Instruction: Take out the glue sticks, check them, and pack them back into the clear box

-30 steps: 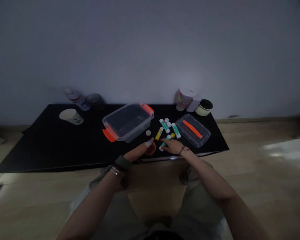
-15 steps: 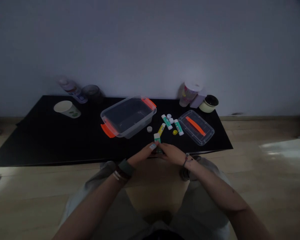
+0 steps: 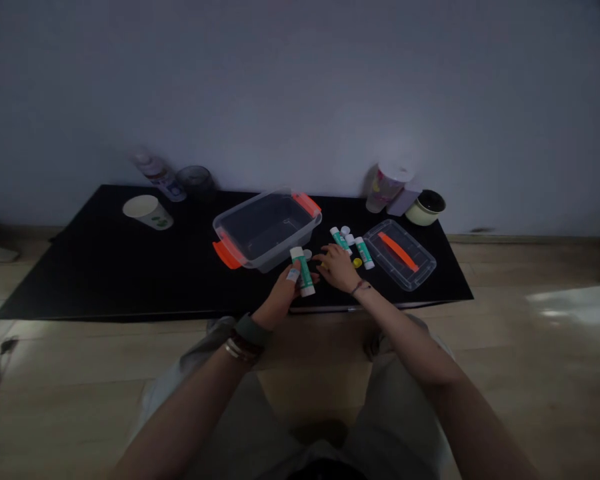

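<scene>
My left hand [image 3: 283, 293] is closed round a green and white glue stick [image 3: 303, 271], held upright just in front of the clear bin with orange handles [image 3: 240, 230]. My right hand [image 3: 336, 265] lies on the black table [image 3: 105, 273] with its fingers over a yellow glue stick, which is mostly hidden; whether they grip it I cannot tell. Beyond it lie two green and white glue sticks [image 3: 340, 239] [image 3: 365, 253], loose white caps [image 3: 346, 231] and a yellow cap [image 3: 357, 263].
A clear lid with an orange strip [image 3: 399, 253] lies right of the sticks. A paper cup [image 3: 147, 211], a bottle [image 3: 157, 175] and a dark jar [image 3: 194, 180] stand at the back left; a cup [image 3: 386, 185] and a bowl [image 3: 425, 207] at the back right. Wooden floor surrounds the table.
My left hand has taken the green glue stick from my right and raised it toward the bin. My right hand has reached forward onto the yellow stick.
</scene>
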Demonstrator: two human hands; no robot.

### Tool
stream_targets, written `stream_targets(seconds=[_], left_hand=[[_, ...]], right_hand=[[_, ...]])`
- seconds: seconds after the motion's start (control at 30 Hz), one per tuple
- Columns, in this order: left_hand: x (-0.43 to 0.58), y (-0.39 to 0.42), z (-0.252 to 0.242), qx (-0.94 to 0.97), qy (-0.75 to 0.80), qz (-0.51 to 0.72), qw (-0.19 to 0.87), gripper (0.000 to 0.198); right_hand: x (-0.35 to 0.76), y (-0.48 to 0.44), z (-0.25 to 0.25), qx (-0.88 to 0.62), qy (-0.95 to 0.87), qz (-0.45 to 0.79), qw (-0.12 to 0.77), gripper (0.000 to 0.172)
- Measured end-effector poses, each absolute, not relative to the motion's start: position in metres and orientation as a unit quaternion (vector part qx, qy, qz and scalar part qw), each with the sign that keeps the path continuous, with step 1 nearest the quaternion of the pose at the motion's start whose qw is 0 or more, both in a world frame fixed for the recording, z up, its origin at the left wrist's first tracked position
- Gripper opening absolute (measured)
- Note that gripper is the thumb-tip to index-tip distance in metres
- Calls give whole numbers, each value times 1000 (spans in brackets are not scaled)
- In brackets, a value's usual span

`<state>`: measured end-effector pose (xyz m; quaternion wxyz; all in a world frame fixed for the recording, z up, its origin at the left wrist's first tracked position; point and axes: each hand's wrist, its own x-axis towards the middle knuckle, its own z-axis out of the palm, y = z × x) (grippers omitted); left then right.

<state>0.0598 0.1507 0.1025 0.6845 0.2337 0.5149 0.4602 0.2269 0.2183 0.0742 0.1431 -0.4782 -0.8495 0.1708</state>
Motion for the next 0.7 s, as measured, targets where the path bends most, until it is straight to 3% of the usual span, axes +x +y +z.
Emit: stream_targets(seconds=[0.1, 0.23, 0.43, 0.7], left_hand=[[62, 149, 98, 257, 516, 446, 685, 46], [60, 150, 92, 267, 520, 431, 687, 47], [51, 150, 98, 276, 521, 450, 670, 44], [47, 140, 99, 428, 521, 428, 602, 46]], right_hand=[[212, 220, 60, -456, -879, 117, 68, 32], [197, 222, 50, -446, -889, 97, 38, 31], [197, 227, 65, -476, -857, 131, 146, 28], [244, 202, 95, -438, -754, 389, 297, 21]])
